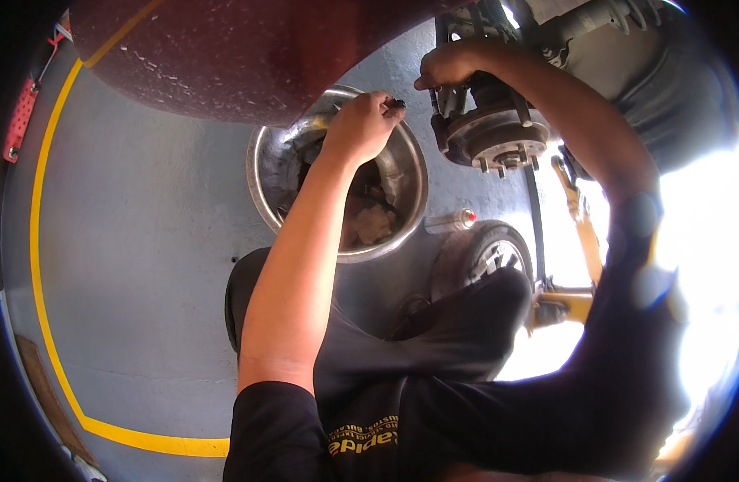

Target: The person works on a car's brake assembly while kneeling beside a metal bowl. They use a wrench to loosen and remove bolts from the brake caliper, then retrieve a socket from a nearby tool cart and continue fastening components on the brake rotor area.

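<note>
My left hand (363, 127) is raised over a round metal basin (259, 181), its fingers pinched on a small dark piece (397, 104) whose kind I cannot make out. Inside the basin lie dark, dirty items and a pale crumpled rag (374, 224). My right hand (452, 63) reaches up to the exposed brake assembly, its fingers curled at the upper left beside the metal parts; what they grip is hidden. Below it sits the rusty brake disc (483, 132) and hub, with bare wheel studs (502, 165) pointing down toward me.
A dark red car body panel (216, 60) hangs over the top. Near my knee lie a spray can (451, 221) with a red tip and a wheel (498, 255). A yellow metal arm (574, 306) stands at the right. A yellow line (36, 225) crosses the grey floor (144, 241).
</note>
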The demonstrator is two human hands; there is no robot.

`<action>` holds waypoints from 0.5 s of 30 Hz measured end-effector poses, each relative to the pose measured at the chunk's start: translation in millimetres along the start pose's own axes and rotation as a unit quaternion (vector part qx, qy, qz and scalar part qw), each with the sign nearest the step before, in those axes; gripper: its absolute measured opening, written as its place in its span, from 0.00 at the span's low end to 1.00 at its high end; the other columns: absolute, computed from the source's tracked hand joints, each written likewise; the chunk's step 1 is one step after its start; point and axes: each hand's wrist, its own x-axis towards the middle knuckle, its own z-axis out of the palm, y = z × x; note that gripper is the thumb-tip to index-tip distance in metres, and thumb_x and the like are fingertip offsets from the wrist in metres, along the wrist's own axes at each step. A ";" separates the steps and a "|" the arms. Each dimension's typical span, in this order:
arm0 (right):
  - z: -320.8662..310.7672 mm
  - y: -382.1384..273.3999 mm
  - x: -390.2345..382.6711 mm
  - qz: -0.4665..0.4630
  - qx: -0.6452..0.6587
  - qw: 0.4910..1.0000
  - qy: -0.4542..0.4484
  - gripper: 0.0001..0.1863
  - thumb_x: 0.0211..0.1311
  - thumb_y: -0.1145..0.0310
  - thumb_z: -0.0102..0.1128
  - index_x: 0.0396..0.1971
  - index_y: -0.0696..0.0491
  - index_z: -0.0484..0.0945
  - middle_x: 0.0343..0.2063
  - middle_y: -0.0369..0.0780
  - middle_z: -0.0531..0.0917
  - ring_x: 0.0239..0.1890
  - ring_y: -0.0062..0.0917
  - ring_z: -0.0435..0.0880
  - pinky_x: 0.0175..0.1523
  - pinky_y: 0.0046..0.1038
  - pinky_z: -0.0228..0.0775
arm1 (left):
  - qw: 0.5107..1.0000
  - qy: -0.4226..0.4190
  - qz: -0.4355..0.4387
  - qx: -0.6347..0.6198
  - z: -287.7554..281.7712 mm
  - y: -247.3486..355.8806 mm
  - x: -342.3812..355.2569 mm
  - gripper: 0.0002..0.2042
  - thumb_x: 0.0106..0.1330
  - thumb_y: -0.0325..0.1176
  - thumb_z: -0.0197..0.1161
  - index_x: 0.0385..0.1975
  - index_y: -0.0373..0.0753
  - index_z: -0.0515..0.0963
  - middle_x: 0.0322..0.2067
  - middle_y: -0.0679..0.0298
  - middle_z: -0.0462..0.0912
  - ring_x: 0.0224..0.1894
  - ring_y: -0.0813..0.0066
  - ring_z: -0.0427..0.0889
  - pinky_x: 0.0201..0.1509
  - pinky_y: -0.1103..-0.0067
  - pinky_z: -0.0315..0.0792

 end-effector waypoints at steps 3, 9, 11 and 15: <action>-4.1 -10.8 -6.3 0.012 0.030 0.999 -0.006 0.32 0.72 0.42 0.39 0.36 0.56 0.82 0.29 0.43 0.83 0.36 0.33 0.81 0.48 0.39 0.70 | 0.997 0.065 0.026 -0.013 4.0 -11.1 -0.6 0.16 0.65 0.44 0.60 0.40 0.36 0.80 0.38 0.52 0.85 0.44 0.53 0.83 0.47 0.64 0.76; 2.5 -1.7 -8.0 0.018 0.076 0.997 0.022 0.32 0.72 0.44 0.42 0.28 0.61 0.78 0.19 0.42 0.81 0.23 0.30 0.82 0.35 0.37 0.73 | 0.998 0.056 0.036 0.004 5.1 -6.4 0.4 0.16 0.65 0.44 0.60 0.41 0.36 0.80 0.39 0.50 0.84 0.45 0.52 0.83 0.48 0.65 0.75; 7.3 3.9 -7.1 0.023 0.097 0.994 0.037 0.32 0.72 0.45 0.42 0.27 0.61 0.77 0.18 0.41 0.80 0.23 0.30 0.81 0.34 0.37 0.73 | 0.998 0.052 0.031 0.006 6.1 -2.7 0.8 0.16 0.66 0.44 0.60 0.41 0.36 0.79 0.39 0.50 0.84 0.45 0.52 0.83 0.48 0.65 0.75; -0.1 -7.5 -16.3 0.020 0.095 0.995 0.039 0.31 0.73 0.45 0.41 0.27 0.59 0.78 0.19 0.42 0.79 0.25 0.30 0.80 0.37 0.37 0.71 | 0.997 0.056 0.040 0.018 3.5 -0.8 -7.8 0.17 0.66 0.44 0.60 0.42 0.34 0.79 0.40 0.49 0.84 0.45 0.52 0.83 0.48 0.65 0.75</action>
